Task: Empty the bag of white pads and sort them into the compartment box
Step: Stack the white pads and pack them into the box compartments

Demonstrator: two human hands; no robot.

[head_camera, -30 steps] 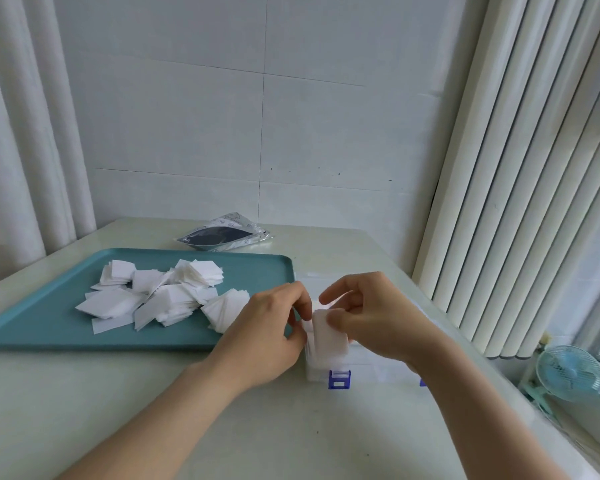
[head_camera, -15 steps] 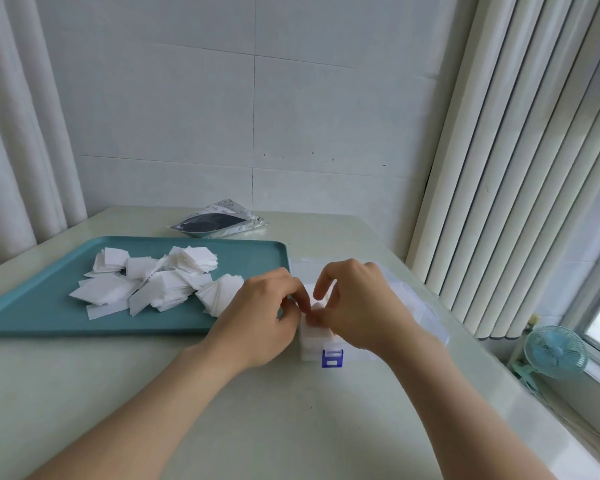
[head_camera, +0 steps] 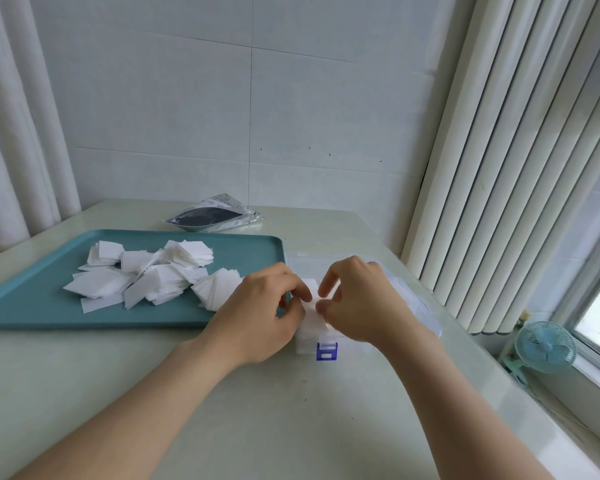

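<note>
A clear compartment box (head_camera: 414, 308) with a blue latch (head_camera: 327, 351) stands on the table right of the teal tray (head_camera: 32, 299). A stack of white pads (head_camera: 310, 315) sits in the box's near-left compartment. My left hand (head_camera: 262, 317) and my right hand (head_camera: 362, 306) meet over it, fingertips curled onto the stack from both sides. The right index finger is lifted a little. Many loose white pads (head_camera: 146, 275) lie heaped on the tray. The emptied dark bag (head_camera: 215, 216) lies behind the tray.
A tiled wall closes the back of the pale table. Vertical blinds hang along its right edge. A small blue fan (head_camera: 544, 346) is clipped by the window at the right. A curtain hangs at the left.
The pad stack, held upright above the box by my right hand a second ago, is now lowered into the compartment. Both hands have closed in over it.
</note>
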